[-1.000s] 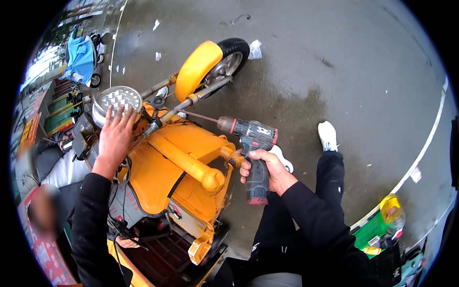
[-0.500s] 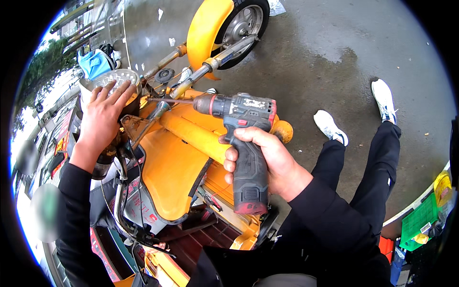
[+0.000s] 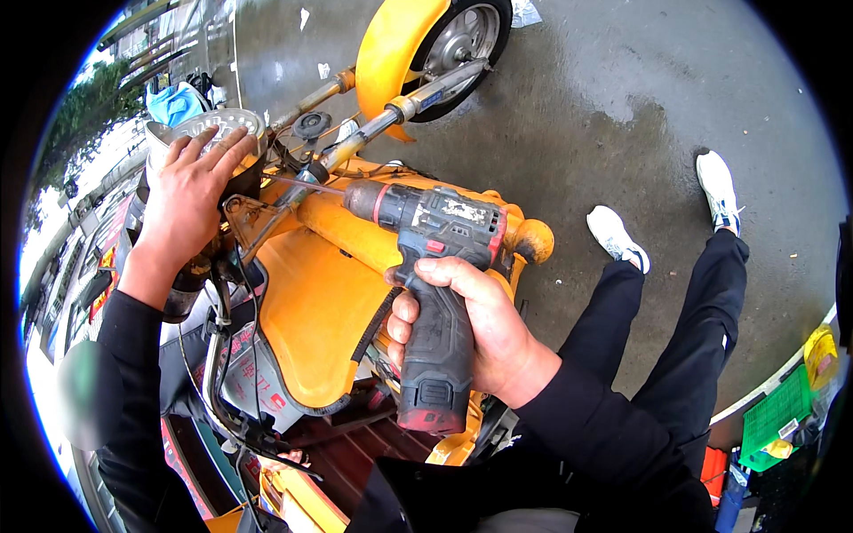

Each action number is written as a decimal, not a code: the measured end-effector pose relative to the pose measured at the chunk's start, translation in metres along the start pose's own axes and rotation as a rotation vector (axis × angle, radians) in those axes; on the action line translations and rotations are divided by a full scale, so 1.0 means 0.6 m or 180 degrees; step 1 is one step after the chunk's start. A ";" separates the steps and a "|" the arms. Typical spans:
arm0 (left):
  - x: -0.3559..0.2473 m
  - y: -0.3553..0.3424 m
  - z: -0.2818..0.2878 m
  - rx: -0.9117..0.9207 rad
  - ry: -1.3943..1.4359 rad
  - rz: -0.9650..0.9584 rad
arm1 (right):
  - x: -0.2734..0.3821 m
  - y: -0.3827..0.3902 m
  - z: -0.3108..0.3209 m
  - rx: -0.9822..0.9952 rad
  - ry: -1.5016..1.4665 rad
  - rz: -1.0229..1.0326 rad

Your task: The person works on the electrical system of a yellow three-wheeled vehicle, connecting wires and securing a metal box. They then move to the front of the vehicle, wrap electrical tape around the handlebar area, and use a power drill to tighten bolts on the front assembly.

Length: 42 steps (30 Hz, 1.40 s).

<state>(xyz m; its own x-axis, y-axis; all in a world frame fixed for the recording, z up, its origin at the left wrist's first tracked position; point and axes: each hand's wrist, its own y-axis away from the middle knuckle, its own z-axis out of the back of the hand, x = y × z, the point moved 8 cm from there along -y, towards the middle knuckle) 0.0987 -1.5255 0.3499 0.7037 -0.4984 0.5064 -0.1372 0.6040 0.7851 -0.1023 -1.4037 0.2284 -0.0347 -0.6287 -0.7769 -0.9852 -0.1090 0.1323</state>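
Black drill [image 3: 433, 293] gripped in right hand [image 3: 480, 333] — left hand [image 3: 182, 200] flat, open on headlight [image 3: 213, 124].

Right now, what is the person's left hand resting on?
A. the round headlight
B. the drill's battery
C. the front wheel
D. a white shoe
A: the left hand lies spread over the round headlight at the front of the yellow scooter, while the right hand grips the cordless drill.
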 end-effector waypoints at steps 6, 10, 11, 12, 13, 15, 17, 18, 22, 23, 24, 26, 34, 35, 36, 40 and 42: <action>-0.005 -0.002 0.002 0.0044 -0.0017 0.0034 | 0.000 -0.001 0.001 0.0080 -0.0083 0.0036; -0.004 -0.002 0.003 0.0029 0.0010 0.0031 | -0.001 -0.001 0.001 0.0033 -0.0110 0.0035; -0.003 -0.002 0.002 0.0040 0.0015 0.0038 | -0.001 -0.001 0.001 0.0007 -0.0103 0.0035; -0.003 -0.001 0.002 0.0051 0.0020 0.0045 | -0.001 -0.001 0.000 0.0016 -0.0097 0.0035; -0.002 0.000 0.002 0.0063 0.0024 0.0051 | -0.002 0.000 -0.002 0.0025 -0.0092 0.0036; -0.002 -0.001 0.002 0.0052 0.0021 0.0046 | -0.003 0.000 -0.002 0.0037 -0.0093 0.0029; -0.002 -0.002 0.002 0.0059 0.0020 0.0048 | -0.005 -0.002 -0.002 0.0043 -0.0104 0.0018; -0.001 -0.002 0.002 0.0071 0.0020 0.0052 | -0.006 -0.003 -0.002 0.0046 -0.0148 0.0005; -0.001 -0.002 0.004 0.0083 0.0013 0.0041 | -0.015 -0.002 -0.005 0.0076 -0.0309 -0.0024; 0.000 -0.002 0.004 0.0078 0.0013 0.0035 | -0.017 -0.003 -0.006 0.0084 -0.0344 -0.0017; -0.001 -0.002 0.004 0.0075 0.0013 0.0029 | -0.017 -0.002 -0.006 0.0084 -0.0339 -0.0009; 0.000 -0.002 0.004 0.0057 0.0028 0.0016 | -0.018 -0.001 -0.007 0.0084 -0.0326 0.0002; 0.001 -0.003 0.007 0.0019 0.0099 0.0016 | -0.024 0.000 -0.006 -0.0071 -0.0308 -0.0023; 0.001 -0.003 0.007 0.0011 0.0130 0.0009 | -0.026 0.000 -0.005 -0.0068 -0.0329 -0.0026; 0.001 -0.003 0.007 0.0003 0.0160 0.0002 | -0.027 0.001 -0.004 -0.0075 -0.0326 -0.0024; -0.001 -0.006 0.006 0.0023 0.0176 -0.0011 | -0.027 -0.001 -0.005 -0.0056 -0.0282 0.0015; -0.001 -0.005 0.007 0.0023 0.0160 -0.0007 | -0.028 0.001 -0.004 -0.0039 -0.0278 0.0020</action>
<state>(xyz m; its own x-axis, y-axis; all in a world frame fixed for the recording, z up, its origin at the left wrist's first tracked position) 0.0960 -1.5297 0.3488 0.7382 -0.4677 0.4861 -0.1403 0.5983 0.7889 -0.1021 -1.3948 0.2430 -0.0560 -0.5597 -0.8268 -0.9828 -0.1149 0.1444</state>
